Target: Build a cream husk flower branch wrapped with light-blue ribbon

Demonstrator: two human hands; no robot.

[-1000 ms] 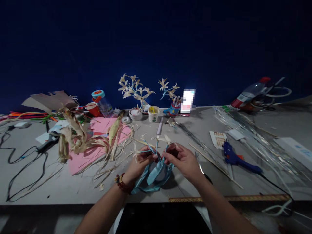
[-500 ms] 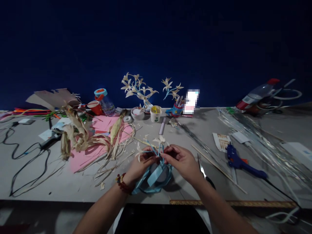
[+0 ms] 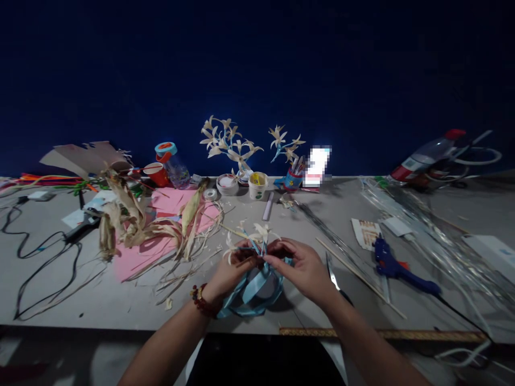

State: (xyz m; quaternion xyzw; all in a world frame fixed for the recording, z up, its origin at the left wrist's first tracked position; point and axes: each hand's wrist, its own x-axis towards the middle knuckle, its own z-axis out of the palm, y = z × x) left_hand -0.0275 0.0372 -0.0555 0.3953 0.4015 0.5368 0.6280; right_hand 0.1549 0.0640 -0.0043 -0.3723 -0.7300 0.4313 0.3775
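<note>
Between my hands is a small spray of pale flowers (image 3: 261, 232) on light-blue wrapped stems. The petals look like dried corn husk. My left hand (image 3: 236, 269) is closed, pinching the stems from the left. From the other side, my right hand (image 3: 300, 267) pinches a light-blue ribbon (image 3: 254, 289) against the stems at the same spot. Loose loops of that ribbon hang below the fingers and rest on the table. The fingertips meet, so the exact point of grip is partly hidden. Scissors (image 3: 333, 276) lie just right of my right hand, partly covered by the forearm.
Dried corn husks (image 3: 140, 230) and pink sheets (image 3: 161, 252) spread over the left. A blue glue gun (image 3: 398, 271) and a wooden stick (image 3: 358, 276) lie right. Finished flower sprays (image 3: 229, 140), tubs (image 3: 257, 187) and a lit, blurred screen (image 3: 316, 167) stand along the back.
My right fingertips have shifted slightly left and down against the stems, and the ribbon loops have moved a little. The left hand keeps its pinch. The view has tilted slightly.
</note>
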